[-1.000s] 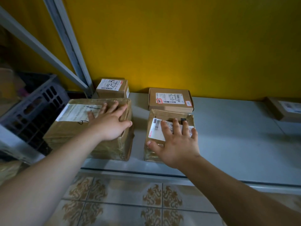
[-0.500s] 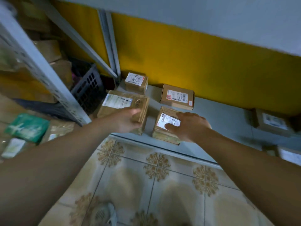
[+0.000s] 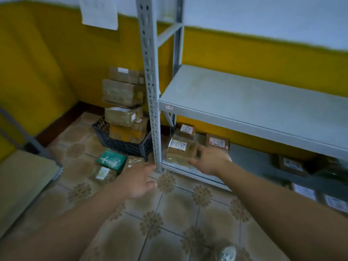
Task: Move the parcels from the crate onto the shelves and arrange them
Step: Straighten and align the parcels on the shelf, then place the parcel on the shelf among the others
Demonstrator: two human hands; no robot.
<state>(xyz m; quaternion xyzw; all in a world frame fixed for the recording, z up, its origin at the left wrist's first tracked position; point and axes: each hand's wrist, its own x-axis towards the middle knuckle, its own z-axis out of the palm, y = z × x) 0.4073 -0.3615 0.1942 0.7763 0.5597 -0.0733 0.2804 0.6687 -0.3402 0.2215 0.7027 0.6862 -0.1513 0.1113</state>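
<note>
The black plastic crate (image 3: 120, 146) sits on the tiled floor (image 3: 169, 213) to the left of the grey shelf upright (image 3: 150, 91), against the yellow wall. It is overfull. A tilting stack of brown parcels (image 3: 123, 102) rises out of it, four high that I can count, with the smallest box on top.

Just near of the crate, on the floor, lie a green package (image 3: 111, 160) and a clear-wrapped parcel (image 3: 102, 174) with a white label.

On the bottom shelf (image 3: 248, 157), at its left end, a large taped parcel (image 3: 180, 149) lies by the upright. A small labelled box (image 3: 186, 130) stands behind it at the wall, and a flat box (image 3: 217, 142) lies to the right of that one. More parcels (image 3: 291, 164) sit far to the right in shadow, too blurred to count. The middle shelf (image 3: 244, 102) is a bare grey board.

Both hands hold nothing. The right hand (image 3: 211, 161) hangs at the front of the bottom shelf, fingers loose and spread, just beside the large taped parcel — whether it touches I cannot tell. The left hand (image 3: 139, 179) is over the floor near the foot of the upright, fingers slack and blurred.
</note>
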